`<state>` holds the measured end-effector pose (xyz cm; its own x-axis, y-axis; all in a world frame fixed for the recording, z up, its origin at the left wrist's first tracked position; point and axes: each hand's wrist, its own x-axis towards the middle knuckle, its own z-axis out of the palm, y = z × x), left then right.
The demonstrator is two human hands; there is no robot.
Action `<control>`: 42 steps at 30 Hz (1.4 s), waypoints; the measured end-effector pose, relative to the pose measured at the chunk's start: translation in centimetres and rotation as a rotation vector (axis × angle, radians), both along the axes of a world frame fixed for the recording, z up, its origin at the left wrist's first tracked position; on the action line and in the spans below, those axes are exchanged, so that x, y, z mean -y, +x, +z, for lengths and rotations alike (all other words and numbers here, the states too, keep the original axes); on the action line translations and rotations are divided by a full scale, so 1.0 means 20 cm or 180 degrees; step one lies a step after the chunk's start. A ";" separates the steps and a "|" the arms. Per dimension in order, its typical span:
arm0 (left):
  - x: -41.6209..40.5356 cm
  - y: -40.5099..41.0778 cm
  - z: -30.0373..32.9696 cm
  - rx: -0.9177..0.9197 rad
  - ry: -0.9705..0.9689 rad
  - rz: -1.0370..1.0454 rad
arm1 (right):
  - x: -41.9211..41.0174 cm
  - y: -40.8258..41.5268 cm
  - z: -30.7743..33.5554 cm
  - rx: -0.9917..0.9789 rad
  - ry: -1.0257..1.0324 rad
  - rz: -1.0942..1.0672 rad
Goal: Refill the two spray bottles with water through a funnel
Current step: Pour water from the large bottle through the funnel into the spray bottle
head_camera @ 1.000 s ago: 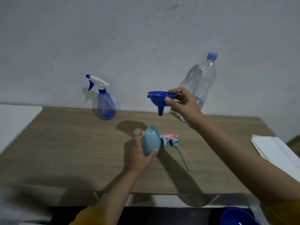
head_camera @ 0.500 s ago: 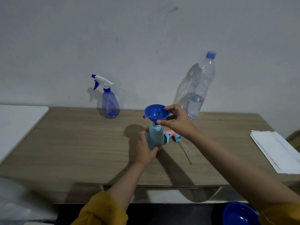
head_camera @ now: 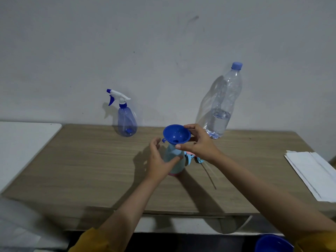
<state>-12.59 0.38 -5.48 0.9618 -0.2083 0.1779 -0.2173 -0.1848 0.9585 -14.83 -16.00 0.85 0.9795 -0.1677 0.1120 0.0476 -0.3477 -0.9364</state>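
Note:
A light blue spray bottle (head_camera: 174, 161) with its head off stands upright near the middle of the wooden table (head_camera: 91, 170). A blue funnel (head_camera: 176, 133) sits in its neck. My right hand (head_camera: 200, 144) pinches the funnel's rim between thumb and fingers. My left hand (head_camera: 159, 161) steadies the bottle from the left, thumb across its front and fingers loose by the neck. The bottle's pink and blue spray head (head_camera: 190, 158) lies just right of it, mostly behind my right hand. A second, translucent blue spray bottle (head_camera: 127, 122) stands capped at the back.
A large clear water bottle (head_camera: 221, 106), capped and about a third full, stands at the back right by the wall. A stack of white paper (head_camera: 312, 173) lies on the right edge. A white surface (head_camera: 23, 142) adjoins the left; a blue bowl (head_camera: 272, 242) is below.
My right hand carried the funnel down from mid-air and set it into the light blue bottle's neck. My left hand's grip on the bottle has loosened, its fingers spreading.

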 end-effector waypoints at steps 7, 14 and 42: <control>0.03 0.01 0.18 0.0431 0.0059 0.0256 | 0.15 0.03 0.04 0.0113 -0.0012 -0.0147; 0.26 -0.02 0.49 0.1178 0.0306 0.0546 | 0.49 0.14 0.17 0.0880 -0.0246 -0.0961; 1.43 0.46 0.51 0.0577 -0.0052 0.0598 | 1.12 0.55 0.54 0.1903 -0.0786 -0.0928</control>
<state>-3.33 -28.18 4.74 0.9354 -0.0246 0.3527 -0.3491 -0.2231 0.9102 -3.79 -38.40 11.66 0.6573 -0.3141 0.6851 0.4016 -0.6232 -0.6711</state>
